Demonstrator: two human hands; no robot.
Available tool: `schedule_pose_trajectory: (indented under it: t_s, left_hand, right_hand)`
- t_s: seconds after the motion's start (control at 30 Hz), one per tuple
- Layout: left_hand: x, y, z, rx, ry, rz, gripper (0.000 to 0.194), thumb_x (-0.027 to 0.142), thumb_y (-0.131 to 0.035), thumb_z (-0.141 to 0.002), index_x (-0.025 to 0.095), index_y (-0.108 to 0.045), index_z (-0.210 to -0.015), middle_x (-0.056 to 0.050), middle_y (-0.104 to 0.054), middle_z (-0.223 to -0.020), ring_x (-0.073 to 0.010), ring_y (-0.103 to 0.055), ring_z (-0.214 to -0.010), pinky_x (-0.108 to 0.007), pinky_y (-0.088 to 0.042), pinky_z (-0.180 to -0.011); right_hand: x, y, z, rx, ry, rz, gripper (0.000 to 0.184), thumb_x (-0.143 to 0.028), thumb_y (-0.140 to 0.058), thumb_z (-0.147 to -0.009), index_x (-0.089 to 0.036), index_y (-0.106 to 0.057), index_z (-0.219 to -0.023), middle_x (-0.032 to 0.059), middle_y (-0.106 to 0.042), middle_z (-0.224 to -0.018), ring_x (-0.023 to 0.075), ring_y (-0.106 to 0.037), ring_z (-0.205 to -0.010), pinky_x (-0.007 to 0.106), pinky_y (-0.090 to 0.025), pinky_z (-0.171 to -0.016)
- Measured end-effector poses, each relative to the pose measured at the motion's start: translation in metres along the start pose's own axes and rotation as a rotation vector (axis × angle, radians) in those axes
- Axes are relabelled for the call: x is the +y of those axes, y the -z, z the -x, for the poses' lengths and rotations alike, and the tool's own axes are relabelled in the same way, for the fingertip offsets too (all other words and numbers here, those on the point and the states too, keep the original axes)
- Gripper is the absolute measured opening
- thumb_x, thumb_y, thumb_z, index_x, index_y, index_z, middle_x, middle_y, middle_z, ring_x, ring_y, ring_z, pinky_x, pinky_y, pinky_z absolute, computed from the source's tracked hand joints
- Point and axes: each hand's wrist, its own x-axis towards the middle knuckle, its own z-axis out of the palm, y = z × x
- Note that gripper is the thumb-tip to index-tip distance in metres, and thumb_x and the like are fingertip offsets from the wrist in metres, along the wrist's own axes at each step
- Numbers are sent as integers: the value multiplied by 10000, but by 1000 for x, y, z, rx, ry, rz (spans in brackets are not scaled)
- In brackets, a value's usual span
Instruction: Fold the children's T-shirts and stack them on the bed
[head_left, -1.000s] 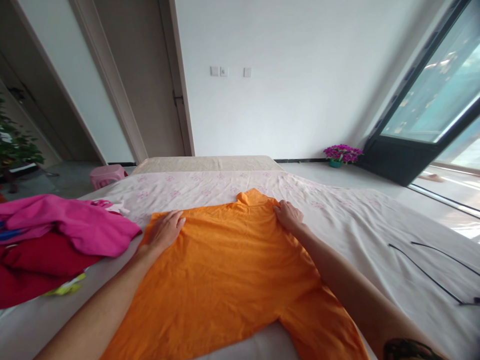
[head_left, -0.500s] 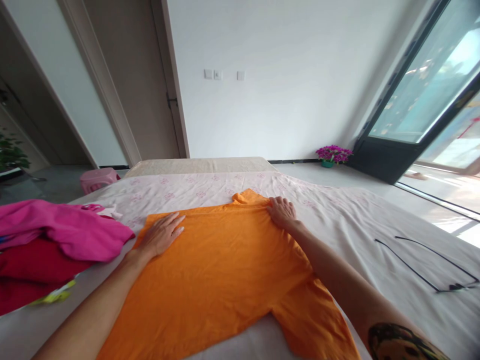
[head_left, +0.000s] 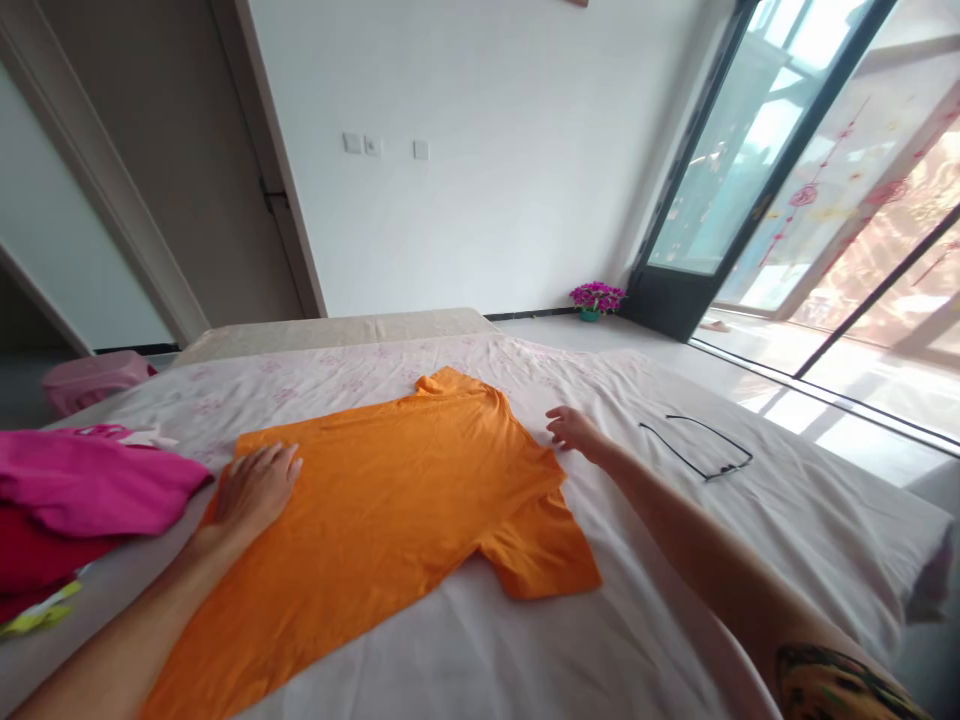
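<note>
An orange T-shirt point(head_left: 375, 500) lies spread on the bed, its collar toward the far side and one sleeve pointing to the near right. My left hand point(head_left: 257, 485) rests flat on the shirt's left part, fingers stretched out and holding nothing. Off the shirt's right edge, my right hand point(head_left: 574, 432) is over the sheet with its fingers apart and nothing in them. Whether it touches the sheet I cannot tell.
Bright pink and red clothes point(head_left: 97, 485) are heaped at the left. Black-framed glasses point(head_left: 709, 470) lie on the sheet point(head_left: 660, 560) at the right. A pink stool point(head_left: 97, 380) stands beyond the bed, and purple flowers point(head_left: 598, 298) sit by the glass door.
My right hand has come off the shirt's collar end and moved to its right. My left hand stays on the shirt. The view has turned to the right.
</note>
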Motion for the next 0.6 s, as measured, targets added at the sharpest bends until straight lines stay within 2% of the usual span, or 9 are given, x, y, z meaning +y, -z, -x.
schedule_pose_trajectory:
  t_s: [0.13,0.2,0.3,0.37,0.5,0.6]
  left_hand:
    - [26,8,20,-2,-147,161,569,434,-262,-965,139,-554,-1354,-128,-544,-1431,-250,-460,-1357,-399,-322,-1148]
    - [42,11,33,-36,-193,231,597,482,-271,-966,153,-522,-1395,-120,-523,-1455,-247,-431,-1385,-398,-324,-1152]
    - [57,13,50,-86,-214,244,620,526,-328,-949,182,-481,-1441,-136,-456,-1510,-283,-378,-1423,-450,-312,-1156]
    - [60,14,57,-95,-221,229,624,529,-353,-944,196,-455,-1463,-146,-397,-1548,-298,-338,-1445,-481,-290,-1162]
    - [53,18,67,-102,-228,203,615,516,-361,-947,215,-434,-1478,-134,-366,-1567,-288,-320,-1456,-485,-275,-1169]
    - [44,21,75,-100,-240,192,616,515,-367,-940,214,-443,-1473,-128,-374,-1564,-291,-324,-1454,-489,-280,-1166]
  right_hand:
    - [19,6,38,-274,3,-225,502,-143,-564,-763,-157,-582,-1264,79,-700,-1056,142,-654,-771,209,-469,-598]
    - [23,1,50,-331,60,-287,557,-134,-593,-736,-158,-569,-1292,71,-685,-1069,136,-639,-780,208,-463,-608]
    - [23,-10,62,-232,164,-248,535,-187,-641,-760,-161,-581,-1291,53,-680,-1014,150,-632,-820,229,-483,-681]
    - [23,-15,67,-154,176,-207,493,-220,-668,-773,-175,-604,-1260,45,-683,-968,157,-631,-822,231,-484,-683]
    - [25,-15,76,-161,78,-194,457,-270,-680,-799,-176,-597,-1238,12,-665,-775,125,-597,-644,203,-444,-552]
    - [29,-9,88,-204,-10,-274,549,-357,-604,-864,-145,-470,-1352,-10,-632,-685,116,-562,-552,193,-406,-468]
